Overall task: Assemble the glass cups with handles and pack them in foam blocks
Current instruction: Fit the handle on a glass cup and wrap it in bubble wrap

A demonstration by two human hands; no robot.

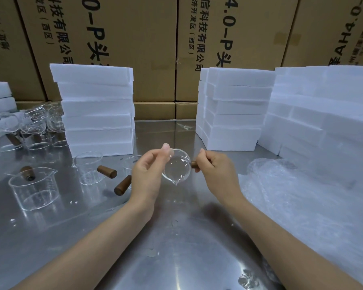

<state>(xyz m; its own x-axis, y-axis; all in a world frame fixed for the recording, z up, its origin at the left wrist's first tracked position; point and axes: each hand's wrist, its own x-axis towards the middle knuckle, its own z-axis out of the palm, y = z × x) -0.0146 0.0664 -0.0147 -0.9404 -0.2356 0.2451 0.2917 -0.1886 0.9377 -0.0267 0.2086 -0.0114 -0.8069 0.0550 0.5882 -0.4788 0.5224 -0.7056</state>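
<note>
Hands raised over table (176, 237): left hand (147, 174) pinches glass cup (177, 168), right hand (215, 170) clasps wooden handle (194, 164).

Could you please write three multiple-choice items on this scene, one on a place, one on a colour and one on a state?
1. Where does the bubble wrap lie?
A. on the table's right side
B. on top of the left foam stack
C. inside a cardboard box

2. What colour are the handles lying loose on the table?
A. white
B. brown
C. blue

3. What is the right hand doing?
A. resting flat on the table
B. lifting a foam block
C. gripping a handle at the side of the cup

Answers:
1 A, the wrap lies in front of the right foam stacks.
2 B, both are dark wood-brown.
3 C, its fingers close on the handle while the left hand holds the cup.
</note>
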